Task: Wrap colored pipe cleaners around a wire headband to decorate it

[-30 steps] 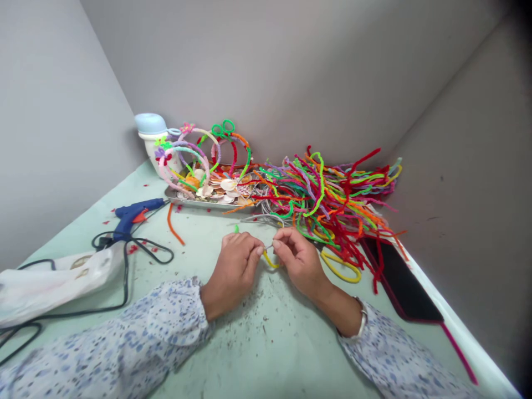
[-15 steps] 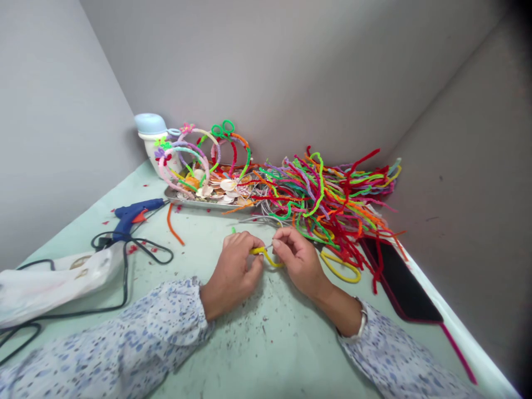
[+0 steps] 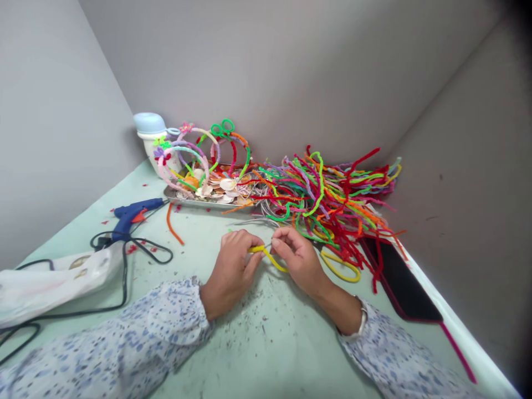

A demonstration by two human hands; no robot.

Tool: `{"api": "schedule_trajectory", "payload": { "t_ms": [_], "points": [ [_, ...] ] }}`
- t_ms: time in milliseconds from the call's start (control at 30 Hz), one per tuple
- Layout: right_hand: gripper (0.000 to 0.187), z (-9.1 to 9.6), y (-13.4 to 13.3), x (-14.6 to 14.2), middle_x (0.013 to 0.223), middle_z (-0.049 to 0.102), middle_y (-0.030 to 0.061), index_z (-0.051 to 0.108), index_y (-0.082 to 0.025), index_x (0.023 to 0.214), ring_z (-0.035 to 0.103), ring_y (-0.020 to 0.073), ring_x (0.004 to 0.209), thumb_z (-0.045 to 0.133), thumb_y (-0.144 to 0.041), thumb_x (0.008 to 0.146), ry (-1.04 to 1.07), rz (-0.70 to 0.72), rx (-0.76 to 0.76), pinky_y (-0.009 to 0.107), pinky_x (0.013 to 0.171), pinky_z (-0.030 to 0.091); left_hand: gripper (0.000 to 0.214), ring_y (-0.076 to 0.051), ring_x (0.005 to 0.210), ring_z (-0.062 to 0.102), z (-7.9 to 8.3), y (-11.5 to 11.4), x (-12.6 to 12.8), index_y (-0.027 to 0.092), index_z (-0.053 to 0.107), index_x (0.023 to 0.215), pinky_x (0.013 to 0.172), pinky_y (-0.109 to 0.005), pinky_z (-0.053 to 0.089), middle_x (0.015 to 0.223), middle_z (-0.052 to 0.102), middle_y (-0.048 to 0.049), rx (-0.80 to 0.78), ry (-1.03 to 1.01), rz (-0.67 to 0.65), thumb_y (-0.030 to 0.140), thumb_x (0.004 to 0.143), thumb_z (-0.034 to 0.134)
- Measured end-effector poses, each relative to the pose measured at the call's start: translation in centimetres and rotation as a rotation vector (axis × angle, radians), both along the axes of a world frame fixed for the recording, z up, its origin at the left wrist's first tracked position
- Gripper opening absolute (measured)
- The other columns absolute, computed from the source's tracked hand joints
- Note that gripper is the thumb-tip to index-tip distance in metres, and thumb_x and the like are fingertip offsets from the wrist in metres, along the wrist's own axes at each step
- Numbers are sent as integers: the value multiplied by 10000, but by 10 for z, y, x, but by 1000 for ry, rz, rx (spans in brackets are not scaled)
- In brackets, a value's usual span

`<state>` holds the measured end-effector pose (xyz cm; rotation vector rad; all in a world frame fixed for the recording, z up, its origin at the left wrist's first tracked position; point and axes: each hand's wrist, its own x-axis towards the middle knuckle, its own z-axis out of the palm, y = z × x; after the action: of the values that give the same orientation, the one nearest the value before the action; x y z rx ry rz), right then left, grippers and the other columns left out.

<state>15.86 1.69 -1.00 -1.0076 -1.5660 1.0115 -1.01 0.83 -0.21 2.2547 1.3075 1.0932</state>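
Yellow pipe cleaner (image 3: 275,263) spans the gap between both hands, over the bench (image 3: 266,349). Left hand (image 3: 233,267) nearly closed, thumb and forefinger holding its one end; right hand (image 3: 300,264) pinches thin grey wire (image 3: 267,245), other fingers curled. Versus a second ago, left thumb lower, more yellow bared; probably wrapped at left, loose tail still unwound.

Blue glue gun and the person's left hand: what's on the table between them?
The head view shows black cord looping out beside the glue gun, a short orange pipe cleaner, then pale green tabletop up to the left hand.
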Motion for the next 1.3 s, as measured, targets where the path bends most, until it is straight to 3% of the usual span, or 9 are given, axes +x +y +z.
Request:
{"api": "schedule_trajectory", "payload": {
  "t_ms": [967, 1300],
  "points": [
    [163, 3, 8, 6, 695, 606, -29, 580, -205, 851, 565, 125, 679, 639, -353, 814, 167, 131, -246, 265, 700, 428, 20, -194, 834, 514, 2, -1, -1, 195, 567, 867, 820, -370, 357, 822, 582, -14, 20, -9, -2, 215, 869, 566],
    [250, 6, 7, 4, 652, 524, -50, 548, -200, 826, 490, 101, 595, 685, -397, 756, 218, 130, -314, 233, 562, 385, 62, -195, 838, 512, 3, -4, -1, 203, 564, 866, 817, -365, 369, 822, 580, -15, 29, -18, 5, 261, 884, 549]
  ]
}}
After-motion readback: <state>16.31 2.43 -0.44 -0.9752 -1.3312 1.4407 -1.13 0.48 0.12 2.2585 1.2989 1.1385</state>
